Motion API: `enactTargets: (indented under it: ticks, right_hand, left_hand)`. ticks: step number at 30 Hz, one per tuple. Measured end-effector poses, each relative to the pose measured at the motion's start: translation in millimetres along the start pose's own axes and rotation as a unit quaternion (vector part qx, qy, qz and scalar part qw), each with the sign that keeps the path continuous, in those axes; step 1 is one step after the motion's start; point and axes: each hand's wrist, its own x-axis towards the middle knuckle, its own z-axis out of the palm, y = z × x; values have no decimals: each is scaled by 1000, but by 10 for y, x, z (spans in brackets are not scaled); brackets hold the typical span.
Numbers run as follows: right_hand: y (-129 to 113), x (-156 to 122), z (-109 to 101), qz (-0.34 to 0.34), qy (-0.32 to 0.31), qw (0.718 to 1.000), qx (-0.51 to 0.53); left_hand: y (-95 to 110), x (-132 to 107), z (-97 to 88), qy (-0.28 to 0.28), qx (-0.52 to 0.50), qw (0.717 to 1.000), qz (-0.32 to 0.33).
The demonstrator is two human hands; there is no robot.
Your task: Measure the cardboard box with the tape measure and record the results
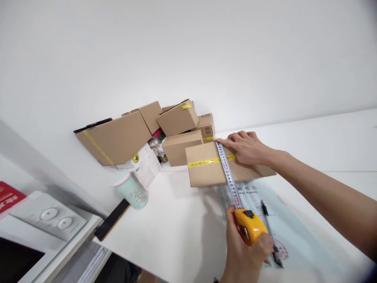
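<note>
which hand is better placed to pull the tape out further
Left, probably: the left hand grips the yellow tape case, while the right hand lies flat on the cardboard box, pinning the tape blade at its end.

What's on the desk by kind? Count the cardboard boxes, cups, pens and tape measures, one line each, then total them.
Cardboard boxes: 6
Cup: 1
Pen: 1
Tape measure: 1; the left hand holds its case and the right hand presses its blade on the nearest box.
Total: 9
</note>
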Motion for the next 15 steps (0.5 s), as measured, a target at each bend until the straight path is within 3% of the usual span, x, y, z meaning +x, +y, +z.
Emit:
enactTargets:
  ticks: [7,15]
  right_hand:
    - [-10,19,14,6,-2,1000,-29]
    - [-41,-6,3,11,8,999,-30]
  left_hand:
    - [-35,2,91,7,-42,999,-1]
    - [-153,18,58,0,-50,998,27]
